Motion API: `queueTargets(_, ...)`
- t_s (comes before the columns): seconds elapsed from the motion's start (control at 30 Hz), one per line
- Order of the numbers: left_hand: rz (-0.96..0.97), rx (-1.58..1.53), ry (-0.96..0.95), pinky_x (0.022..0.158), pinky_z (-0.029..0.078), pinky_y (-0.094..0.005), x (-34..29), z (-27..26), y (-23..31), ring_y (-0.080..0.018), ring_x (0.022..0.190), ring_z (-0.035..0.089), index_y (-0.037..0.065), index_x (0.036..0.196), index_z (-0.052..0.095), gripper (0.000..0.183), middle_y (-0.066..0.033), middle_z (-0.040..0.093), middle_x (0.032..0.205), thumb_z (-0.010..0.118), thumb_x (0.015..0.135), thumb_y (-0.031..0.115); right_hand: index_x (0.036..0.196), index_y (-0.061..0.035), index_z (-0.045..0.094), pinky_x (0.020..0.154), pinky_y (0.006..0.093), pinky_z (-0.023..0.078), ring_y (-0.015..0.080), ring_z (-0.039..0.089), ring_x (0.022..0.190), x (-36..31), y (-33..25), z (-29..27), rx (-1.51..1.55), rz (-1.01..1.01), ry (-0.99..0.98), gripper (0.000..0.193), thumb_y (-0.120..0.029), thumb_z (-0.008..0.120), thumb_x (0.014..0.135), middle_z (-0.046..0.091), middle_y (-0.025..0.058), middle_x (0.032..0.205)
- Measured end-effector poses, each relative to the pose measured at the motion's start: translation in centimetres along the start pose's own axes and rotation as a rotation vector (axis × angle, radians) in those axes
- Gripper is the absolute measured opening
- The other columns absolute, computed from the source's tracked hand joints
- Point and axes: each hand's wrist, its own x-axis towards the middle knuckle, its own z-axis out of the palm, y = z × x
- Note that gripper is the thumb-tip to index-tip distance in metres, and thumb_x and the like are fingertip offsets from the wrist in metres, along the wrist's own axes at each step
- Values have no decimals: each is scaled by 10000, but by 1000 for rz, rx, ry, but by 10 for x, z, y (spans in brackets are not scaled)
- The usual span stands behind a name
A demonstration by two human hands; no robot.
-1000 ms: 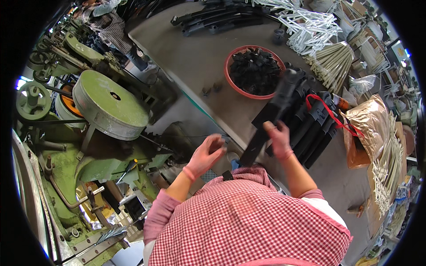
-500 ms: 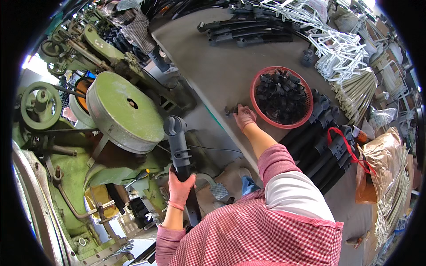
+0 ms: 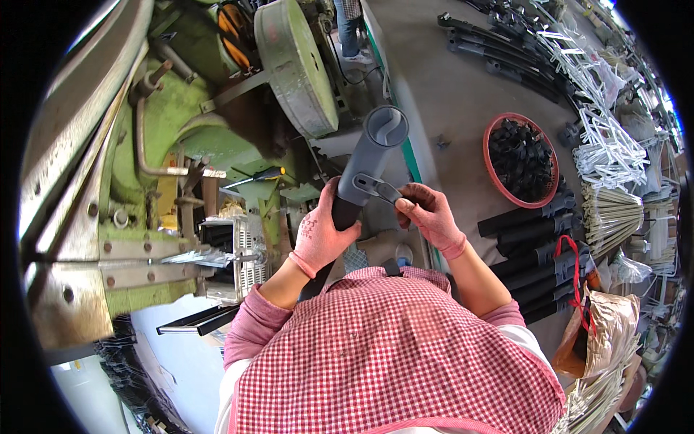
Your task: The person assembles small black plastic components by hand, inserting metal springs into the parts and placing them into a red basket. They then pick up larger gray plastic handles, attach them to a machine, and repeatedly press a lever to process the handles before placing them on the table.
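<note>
In my left hand (image 3: 319,235), wearing a pink glove, is a dark plastic tube (image 3: 363,160) with a wider grey socket at its upper end. The fingers wrap round it just below that socket, and the open round mouth points up and away. My right hand (image 3: 434,223), gloved in pink with dark-stained fingertips, pinches a small dark clip-like piece (image 3: 384,191). That piece lies against the right side of the socket; whether it is fastened there I cannot tell.
Right of my hands, a red plastic basket (image 3: 492,172) of small black parts stands on the grey table (image 3: 452,94). Black tubes (image 3: 535,271) lie near it, with white metal frames (image 3: 607,155) beyond. A green machine (image 3: 188,94) with a large wheel (image 3: 296,65) fills the left.
My right hand has come from the table beside the basket to the tube, bringing a small dark piece. The tube has moved in front of my chest, and the view has turned leftward.
</note>
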Motion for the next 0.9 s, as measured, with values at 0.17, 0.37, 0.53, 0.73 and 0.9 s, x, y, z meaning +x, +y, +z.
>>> queueTargets(0.17, -13, -66, -17, 824, 536, -458, -35, -22, -14, -441, 966, 662, 35, 1415, 331, 830, -265, 661, 1041, 769, 729, 201, 1019, 22, 634, 601, 254, 499, 103, 593, 672, -10, 4, 60, 55, 5, 102, 233, -124, 754, 883, 642, 51, 834)
queueTargets(0.37, -130, -125, 61, 832, 515, -428, -90, -58, -45, -398, 966, 653, 1, 1383, 346, 828, -244, 628, 1073, 800, 710, 165, 868, -79, 651, 608, 231, 484, 91, 582, 666, 1, 39, 119, 138, 278, 72, 155, -179, 769, 872, 637, 11, 807)
queueTargets(0.53, -284, 26, 196, 747, 522, -462, -147, -81, -72, -451, 880, 659, -45, 1392, 295, 862, -285, 641, 932, 779, 723, 201, 875, -99, 648, 638, 230, 491, 88, 563, 682, 28, 84, 174, 319, 428, -179, 123, -167, 748, 896, 628, -21, 803)
queueTargets(0.73, -347, 114, 429, 732, 533, -488, -193, -111, -88, -454, 840, 656, -61, 1352, 333, 800, -274, 663, 913, 748, 737, 237, 919, -95, 629, 828, 293, 553, 127, 638, 870, 49, 130, 232, 335, 400, -331, 81, -81, 708, 916, 650, -11, 942)
queueTargets(0.9, -380, 271, 457, 848, 526, -434, -209, -126, -94, -440, 982, 648, -93, 1412, 321, 854, -314, 612, 1125, 751, 765, 264, 1107, -67, 636, 852, 321, 560, 155, 643, 986, 69, 168, 254, 276, 257, -524, 157, -109, 655, 957, 658, 13, 1071)
